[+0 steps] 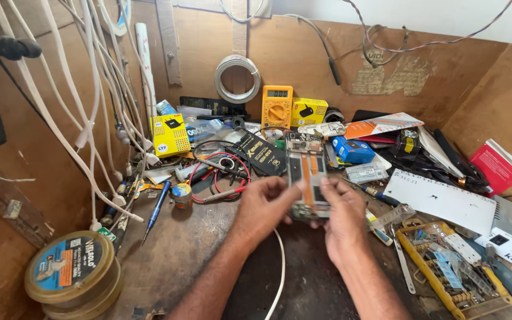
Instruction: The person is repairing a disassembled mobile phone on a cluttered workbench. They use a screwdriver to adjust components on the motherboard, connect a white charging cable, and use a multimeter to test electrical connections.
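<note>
— What do we have in our hands now?

— We hold an opened phone (pixel 307 178) with its back cover off, a little above the wooden bench (pixel 191 249), near the centre of the view. Our left hand (pixel 266 207) is closed on its left edge, the thumb lying on the inner side. Our right hand (pixel 342 210) grips the right edge, with the fingertips (pixel 326 185) pressing on the orange strip inside.

— And what lies around it?

— At 12 o'clock from the phone stands a yellow multimeter (pixel 277 105), with a coil of wire (pixel 237 78) hanging on the wall at about 11 o'clock. At 9 o'clock we see a blue screwdriver (pixel 156 210) and red test leads (pixel 217 178). At 8 o'clock, far from the hands, is a round tape roll (pixel 72 274). At 4 o'clock rests a yellow tray (pixel 445 278) with small tools, and metal tweezers (pixel 403 264) lie just beside it.
</note>
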